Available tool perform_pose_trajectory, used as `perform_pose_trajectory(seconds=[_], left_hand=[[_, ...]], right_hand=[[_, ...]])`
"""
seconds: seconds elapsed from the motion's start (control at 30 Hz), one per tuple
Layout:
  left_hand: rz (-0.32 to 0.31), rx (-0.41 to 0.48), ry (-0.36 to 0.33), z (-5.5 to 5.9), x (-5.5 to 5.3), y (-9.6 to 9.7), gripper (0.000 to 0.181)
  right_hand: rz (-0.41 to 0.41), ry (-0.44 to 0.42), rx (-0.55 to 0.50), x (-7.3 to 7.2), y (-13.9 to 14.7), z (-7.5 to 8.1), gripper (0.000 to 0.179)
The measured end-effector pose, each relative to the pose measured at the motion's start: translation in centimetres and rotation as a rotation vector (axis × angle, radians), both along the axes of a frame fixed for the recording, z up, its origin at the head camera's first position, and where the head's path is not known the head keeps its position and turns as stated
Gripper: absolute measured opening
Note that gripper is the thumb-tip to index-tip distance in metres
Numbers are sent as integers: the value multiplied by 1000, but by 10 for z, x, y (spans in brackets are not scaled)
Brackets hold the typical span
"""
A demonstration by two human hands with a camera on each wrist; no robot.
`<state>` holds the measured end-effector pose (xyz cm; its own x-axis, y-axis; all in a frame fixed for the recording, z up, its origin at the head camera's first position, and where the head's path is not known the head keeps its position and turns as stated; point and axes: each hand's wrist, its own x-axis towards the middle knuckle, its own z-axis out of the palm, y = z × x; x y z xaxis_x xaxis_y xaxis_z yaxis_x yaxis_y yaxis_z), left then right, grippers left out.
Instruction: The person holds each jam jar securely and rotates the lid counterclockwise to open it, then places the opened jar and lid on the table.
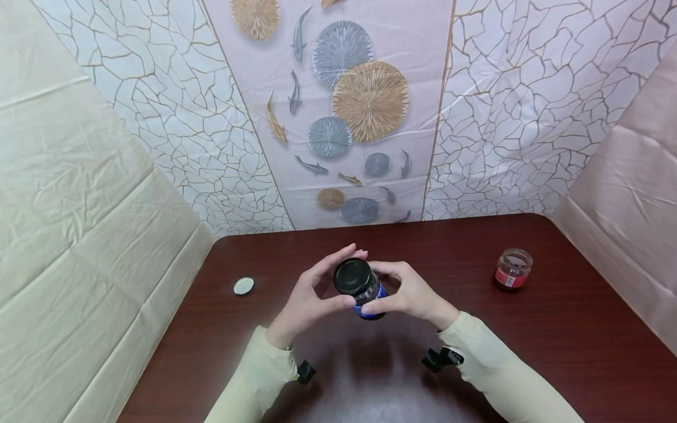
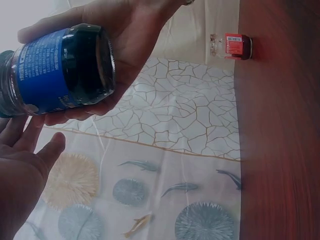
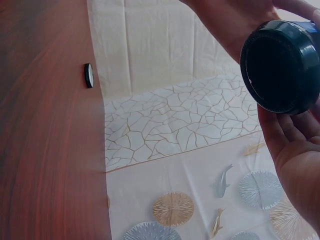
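Above the middle of the table, both hands are around a glass jar [image 1: 371, 301] with a blue label and a black lid [image 1: 352, 276]. My right hand [image 1: 404, 289] grips the jar's body; in the left wrist view its fingers wrap the blue label [image 2: 42, 72]. My left hand [image 1: 319, 288] is at the lid end, thumb on the near side and fingers on the far side; part of its contact is hidden. The right wrist view shows the jar's dark base [image 3: 280, 70] from below.
On the right of the brown table [image 1: 560, 335] stands an open glass jar [image 1: 513, 270] with a red label and dark contents. A small lid [image 1: 244, 286] lies on the left, pale inside facing up. Patterned cloth [image 1: 492, 117] hangs behind the table.
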<state>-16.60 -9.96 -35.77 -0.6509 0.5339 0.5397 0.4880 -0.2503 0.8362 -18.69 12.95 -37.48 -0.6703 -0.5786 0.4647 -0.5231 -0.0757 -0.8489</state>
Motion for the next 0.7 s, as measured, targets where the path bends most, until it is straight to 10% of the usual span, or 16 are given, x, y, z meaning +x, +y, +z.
perform_pose_trajectory(seconds=[0.7], left_hand=[[199, 225, 20, 18, -12, -16, 73]], right_hand=[[-60, -33, -1, -3, 7, -2, 57]])
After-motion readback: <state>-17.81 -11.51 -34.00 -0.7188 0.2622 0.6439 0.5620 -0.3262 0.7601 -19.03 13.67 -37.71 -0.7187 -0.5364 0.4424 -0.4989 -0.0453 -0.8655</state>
